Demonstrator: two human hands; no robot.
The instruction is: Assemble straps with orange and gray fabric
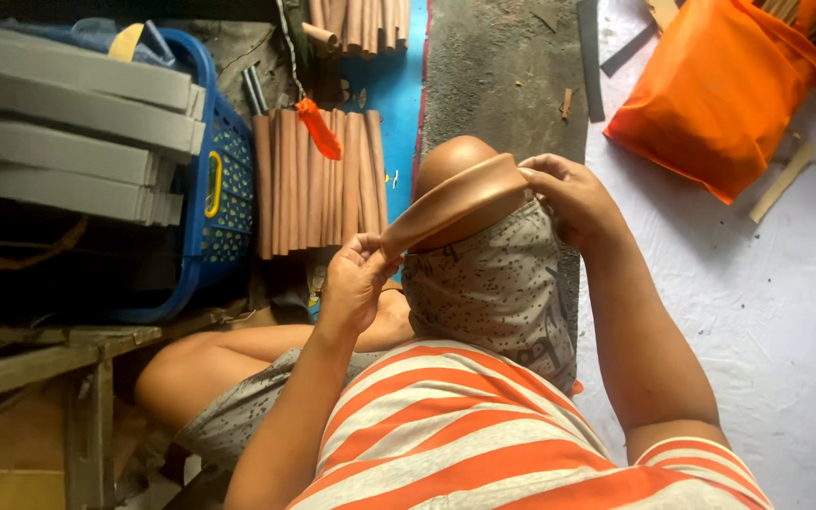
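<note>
I hold a brown strip of leather-like material stretched across my raised knee. My left hand pinches its near left end, fingers closed on it. My right hand grips the far right end, thumb and fingers folded over the edge. The strip bows upward between both hands, resting over my bare knee and grey patterned shorts. My striped orange and white shirt fills the bottom of the view.
A row of brown strips lies on the floor ahead with an orange-handled tool on them. A blue basket with grey foam slabs stands left. An orange bag sits at the upper right on white sheeting.
</note>
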